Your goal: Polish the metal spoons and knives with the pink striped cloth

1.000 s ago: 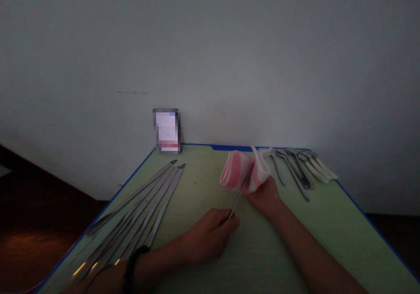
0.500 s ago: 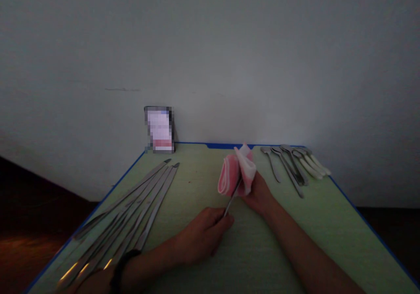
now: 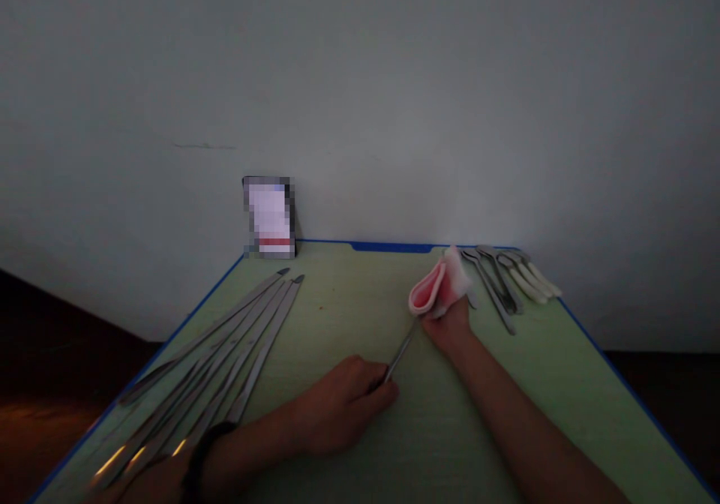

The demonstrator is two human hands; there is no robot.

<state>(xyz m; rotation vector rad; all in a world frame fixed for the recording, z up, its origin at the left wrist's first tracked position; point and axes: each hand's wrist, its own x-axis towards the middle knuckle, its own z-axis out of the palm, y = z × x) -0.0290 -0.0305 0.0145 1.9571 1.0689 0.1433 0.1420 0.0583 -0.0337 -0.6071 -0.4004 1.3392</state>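
Observation:
My left hand point(image 3: 354, 399), with a dark band at its wrist, is closed around one end of a thin metal utensil point(image 3: 402, 352). This utensil slants up and to the right over the table, and its far end meets the lower edge of a folded pink and white cloth point(image 3: 430, 290). Whether that end lies inside the cloth or behind it I cannot tell; the utensil's kind does not show. My right hand point(image 3: 451, 325) grips the cloth from behind and below, its fingers mostly hidden.
Several metal table knives point(image 3: 264, 339) lie fanned out on the left of the pale green table point(image 3: 337, 324). Spoons point(image 3: 492, 286) and some white-handled cutlery point(image 3: 526, 279) lie at the back right. A phone point(image 3: 273, 219) with a blurred screen leans on the wall point(image 3: 360, 99).
My right hand has moved the cloth to the right, away from my left hand, so more of the utensil's shaft shows. The left hand has barely moved. The view has shifted slightly.

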